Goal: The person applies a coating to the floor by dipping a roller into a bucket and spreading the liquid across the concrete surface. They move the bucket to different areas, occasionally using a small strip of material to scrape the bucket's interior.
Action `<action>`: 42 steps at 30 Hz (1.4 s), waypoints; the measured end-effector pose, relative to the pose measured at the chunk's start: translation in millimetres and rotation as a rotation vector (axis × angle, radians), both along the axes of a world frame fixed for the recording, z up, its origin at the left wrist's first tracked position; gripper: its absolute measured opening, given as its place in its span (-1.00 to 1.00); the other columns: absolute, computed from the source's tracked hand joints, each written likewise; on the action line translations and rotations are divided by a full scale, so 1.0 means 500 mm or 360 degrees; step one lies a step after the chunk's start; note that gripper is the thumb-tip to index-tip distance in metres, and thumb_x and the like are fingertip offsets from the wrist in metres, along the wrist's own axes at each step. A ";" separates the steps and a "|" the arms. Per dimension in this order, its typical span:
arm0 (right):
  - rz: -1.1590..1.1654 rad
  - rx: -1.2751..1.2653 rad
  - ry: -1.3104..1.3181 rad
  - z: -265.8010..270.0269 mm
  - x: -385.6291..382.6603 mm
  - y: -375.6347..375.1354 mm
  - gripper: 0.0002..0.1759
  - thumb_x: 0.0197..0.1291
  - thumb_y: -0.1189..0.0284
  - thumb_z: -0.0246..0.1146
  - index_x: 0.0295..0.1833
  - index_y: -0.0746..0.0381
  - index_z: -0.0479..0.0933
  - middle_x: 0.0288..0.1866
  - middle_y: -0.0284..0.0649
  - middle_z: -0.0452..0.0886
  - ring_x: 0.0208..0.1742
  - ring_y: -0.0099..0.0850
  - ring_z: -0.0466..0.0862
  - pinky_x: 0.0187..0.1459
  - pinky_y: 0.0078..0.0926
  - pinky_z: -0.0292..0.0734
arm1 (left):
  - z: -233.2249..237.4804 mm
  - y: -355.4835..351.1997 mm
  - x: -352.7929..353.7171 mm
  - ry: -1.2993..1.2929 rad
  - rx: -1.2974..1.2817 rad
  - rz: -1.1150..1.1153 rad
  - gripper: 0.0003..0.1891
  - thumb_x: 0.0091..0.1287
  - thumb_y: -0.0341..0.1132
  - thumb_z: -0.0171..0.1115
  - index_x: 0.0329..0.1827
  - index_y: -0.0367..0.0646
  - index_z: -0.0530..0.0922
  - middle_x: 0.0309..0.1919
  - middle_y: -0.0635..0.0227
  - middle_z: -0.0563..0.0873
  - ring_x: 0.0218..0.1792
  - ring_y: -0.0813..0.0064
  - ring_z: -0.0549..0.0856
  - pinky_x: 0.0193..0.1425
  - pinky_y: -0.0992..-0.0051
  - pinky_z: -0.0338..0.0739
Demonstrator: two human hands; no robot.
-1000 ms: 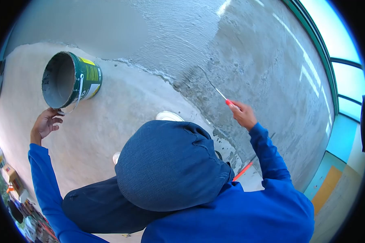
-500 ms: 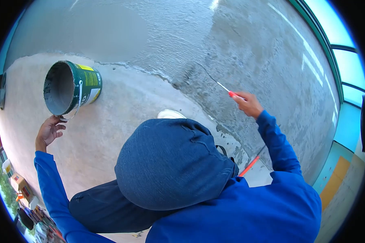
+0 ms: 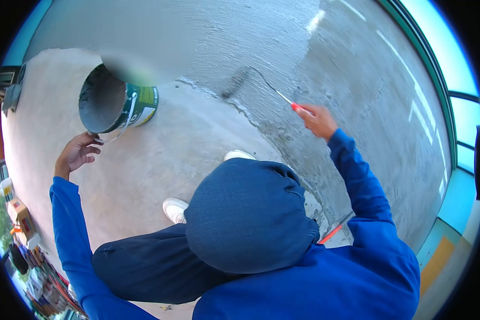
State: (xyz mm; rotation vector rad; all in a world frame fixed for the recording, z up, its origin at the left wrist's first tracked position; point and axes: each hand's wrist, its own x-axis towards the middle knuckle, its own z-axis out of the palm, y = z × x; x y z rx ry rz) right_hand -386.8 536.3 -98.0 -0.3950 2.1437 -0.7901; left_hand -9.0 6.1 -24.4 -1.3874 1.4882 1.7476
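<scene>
At your far left, a brown cardboard box [image 3: 21,213] stands among cluttered goods. Next, your bare left hand [image 3: 79,153] pinches the edge of a round, dark green plastic bucket [image 3: 150,101] with a yellow-green label and a thin white handle; whether the fingertips grip rim or handle, you cannot tell. The other fingers curl loosely, partly open. The bucket stands on smooth, pale concrete floor [image 3: 160,154], its inner wall smeared matt grey; a blur hides part of its upper rim.

Near the middle are your white shoe [image 3: 174,209] and your bent knee in dark blue woven cloth [image 3: 245,213]. Beyond them, a ragged, crusty line edges a grey coating [image 3: 218,42], wet-looking and finely ridged. On it, beside that line, rests a shaggy grey paint roller [image 3: 234,84] with a bent metal rod and red handle. Your right hand [image 3: 319,121] is wrapped firmly round that handle. Below your right forearm lies a slim red pole [image 3: 330,234]; at far right, bright glass panes [image 3: 458,64] curve in dark green frames.
</scene>
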 end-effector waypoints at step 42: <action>0.0216 -0.0286 0.0107 -0.071 -0.015 -0.472 -0.53 0.28 0.03 0.21 0.05 0.19 0.66 -0.58 -0.28 0.55 -0.64 -0.51 0.48 -0.59 -0.43 0.37 | 0.001 -0.007 0.010 0.0042 0.0036 -0.0003 -0.81 0.39 -0.14 0.12 -0.08 0.01 0.52 -0.13 0.41 0.67 -0.22 0.54 0.63 -0.22 0.47 0.47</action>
